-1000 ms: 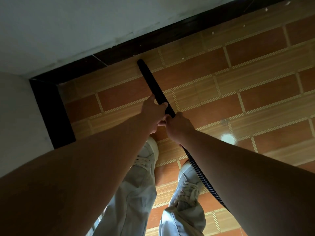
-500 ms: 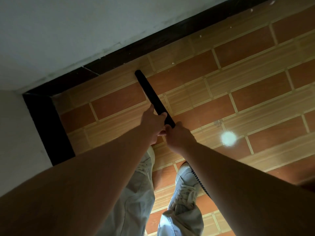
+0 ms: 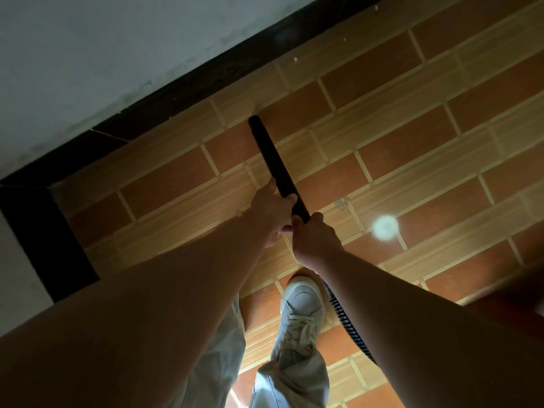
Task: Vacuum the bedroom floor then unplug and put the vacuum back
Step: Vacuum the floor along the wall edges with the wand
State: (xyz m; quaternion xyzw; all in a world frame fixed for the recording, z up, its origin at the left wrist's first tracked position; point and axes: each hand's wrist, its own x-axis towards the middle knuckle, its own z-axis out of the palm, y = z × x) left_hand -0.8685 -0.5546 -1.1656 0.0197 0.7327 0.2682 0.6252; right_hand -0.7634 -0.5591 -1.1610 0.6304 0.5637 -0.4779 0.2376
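The left hand and the right hand, almost touching, each curl tight around the long black plastic vacuum tube. Beyond the fingers its tip meets the brick-patterned orange floor tiles near the dark skirting board. Behind them the black ribbed hose trails away. Vacuuming seems underway, with unplugging and stowing left to do.

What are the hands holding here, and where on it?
Both grip the black vacuum tube at its near end: left hand ahead, right hand just behind it, nearer the ribbed hose.
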